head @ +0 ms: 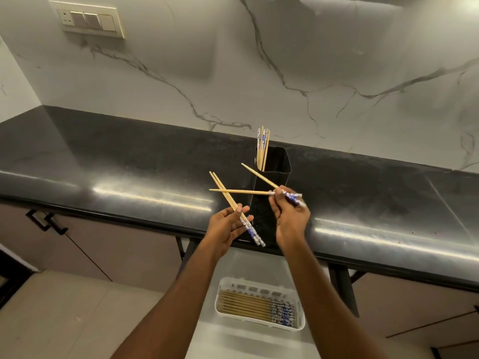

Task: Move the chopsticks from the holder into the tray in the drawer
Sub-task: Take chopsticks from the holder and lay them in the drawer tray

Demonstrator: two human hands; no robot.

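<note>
A black square holder (272, 177) stands on the dark counter with several wooden chopsticks (263, 149) leaning in its back left corner. My left hand (228, 226) grips a pair of chopsticks (225, 193) with blue-and-white ends, their tips pointing up and left. My right hand (290, 216) pinches two more chopsticks (256, 176) that splay apart in front of the holder. Below, a white slotted tray (225, 288) sits in the open drawer with several chopsticks (248, 305) lying flat in it, patterned ends to the right.
The black counter (129, 164) runs across the view with a marble wall behind and a switch plate (88, 20) at the upper left. Cabinet doors with black handles (46, 221) are on the lower left. The open drawer (246, 343) is pale inside.
</note>
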